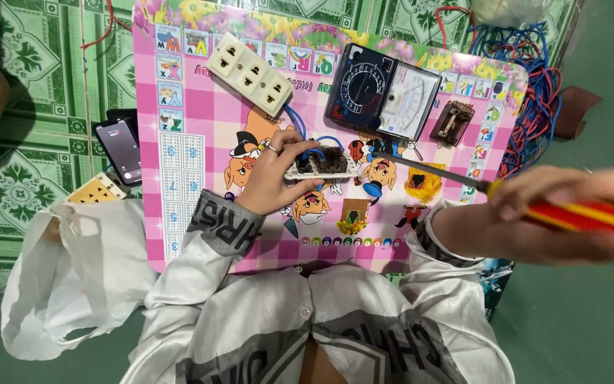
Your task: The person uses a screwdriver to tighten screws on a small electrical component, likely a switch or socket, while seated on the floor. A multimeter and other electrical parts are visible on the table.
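One switch plate (321, 165) is being gripped on the pink tabletop (200, 213) by the left hand (273, 178); one screwdriver (463, 183) is being clasped by the right hand (563, 213), beside one multimeter (381, 91) and one socket strip (250, 72).

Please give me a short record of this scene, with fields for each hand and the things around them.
Left hand: holds a wired socket plate down on the pink board.
Right hand: grips a red and yellow screwdriver, tip at the socket plate.
On board: white socket strip, dial meter, small brown part.
Beside board: phone, blue and red wires.
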